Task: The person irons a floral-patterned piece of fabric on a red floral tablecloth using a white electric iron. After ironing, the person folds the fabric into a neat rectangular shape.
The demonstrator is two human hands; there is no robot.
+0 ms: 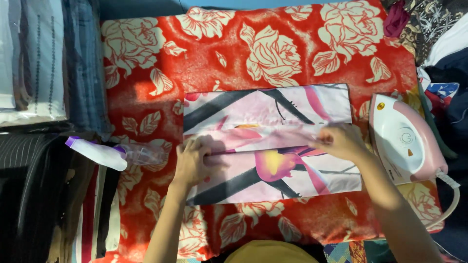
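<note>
One red cover [292,44] printed with cream roses fills the middle of the frame, and one folded pink cloth [273,146] with dark stripes lies flat at its centre. One pink-and-white iron [404,141] rests at the right edge, and one clear spray bottle [117,153] with a purple cap lies at the left. Left hand [192,160] pinches the cloth's middle fold with curled fingers; right hand [341,141] grips that same fold farther right.
</note>
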